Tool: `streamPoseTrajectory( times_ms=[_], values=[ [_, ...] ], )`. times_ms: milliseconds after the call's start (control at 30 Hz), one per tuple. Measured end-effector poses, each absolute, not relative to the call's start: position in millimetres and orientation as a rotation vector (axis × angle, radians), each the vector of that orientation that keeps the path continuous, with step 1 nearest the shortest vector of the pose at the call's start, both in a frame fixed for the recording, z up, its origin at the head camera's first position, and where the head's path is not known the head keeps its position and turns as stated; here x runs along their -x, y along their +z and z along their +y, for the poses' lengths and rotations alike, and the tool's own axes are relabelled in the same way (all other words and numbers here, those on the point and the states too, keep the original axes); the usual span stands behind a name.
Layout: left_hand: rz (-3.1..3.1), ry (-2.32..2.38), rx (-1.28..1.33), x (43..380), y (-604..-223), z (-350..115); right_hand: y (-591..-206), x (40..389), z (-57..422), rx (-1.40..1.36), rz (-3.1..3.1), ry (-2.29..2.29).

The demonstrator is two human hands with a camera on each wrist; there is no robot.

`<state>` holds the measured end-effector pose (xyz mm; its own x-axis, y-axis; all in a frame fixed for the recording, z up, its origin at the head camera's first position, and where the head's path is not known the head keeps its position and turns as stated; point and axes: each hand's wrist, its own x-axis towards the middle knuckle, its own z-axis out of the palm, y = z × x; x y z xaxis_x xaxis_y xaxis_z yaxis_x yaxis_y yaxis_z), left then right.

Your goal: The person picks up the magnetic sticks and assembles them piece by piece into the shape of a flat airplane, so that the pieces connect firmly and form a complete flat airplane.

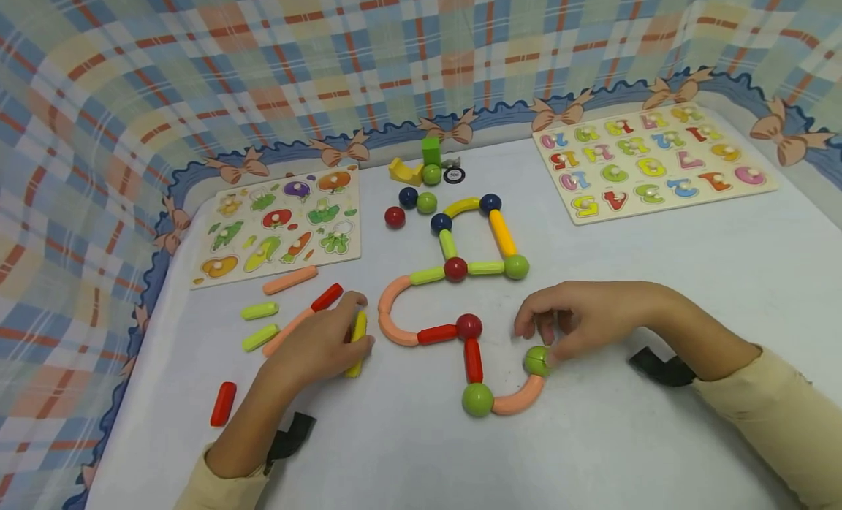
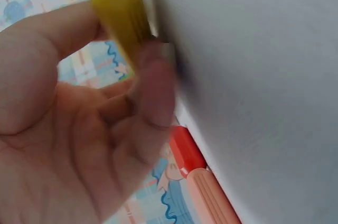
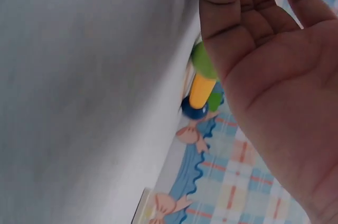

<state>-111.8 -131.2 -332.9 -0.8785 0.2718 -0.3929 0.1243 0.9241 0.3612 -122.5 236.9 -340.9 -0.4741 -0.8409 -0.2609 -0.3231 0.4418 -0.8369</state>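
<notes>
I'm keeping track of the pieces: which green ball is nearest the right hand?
The green ball at the right end of the lowest curved pink stick, close by the right hand; that stick's left-end ball and the other green ones lie farther off.

- The middle of the table (image 1: 408, 459) is blocked by a winding chain (image 1: 469, 327).
- On the left, passage is hindered by scattered sticks (image 1: 260, 337).
- Only a narrow gap is given between the yellow stick (image 1: 358, 331) and the chain.
- Room is offered between the forearms (image 1: 253, 422), along the near side.
</notes>
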Motion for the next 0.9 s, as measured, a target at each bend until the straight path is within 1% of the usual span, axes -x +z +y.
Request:
streamPoseTrajectory(
  times_ms=[133,233,400,567,733,900],
  values=[
    [2.641,0.63,-0.363,108.4,-326.0,-127.2,-342.2,132.6,246.9,0.921,2.09,-0.971],
    [2.594,0.789,-0.509,106.0,-317.4,-112.2,-344.2,137.0,251.8,0.903,2.136,-0.969],
    [2.471,0.913,-0.784,109.6,-303.7,-65.8,-347.0,140.1,255.0,0.892,2.134,-1.003],
    [2.377,0.855,-0.941,123.6,-300.2,-14.3,-347.8,141.1,255.9,0.882,2.128,-1.021],
    [2.251,0.769,-0.926,141.9,-313.5,23.1,-351.0,143.8,258.9,0.885,2.13,-1.034],
    [2.176,0.66,-0.873,149.8,-319.2,41.5,-356.0,148.2,265.4,0.837,2.221,-0.957]
  ],
)
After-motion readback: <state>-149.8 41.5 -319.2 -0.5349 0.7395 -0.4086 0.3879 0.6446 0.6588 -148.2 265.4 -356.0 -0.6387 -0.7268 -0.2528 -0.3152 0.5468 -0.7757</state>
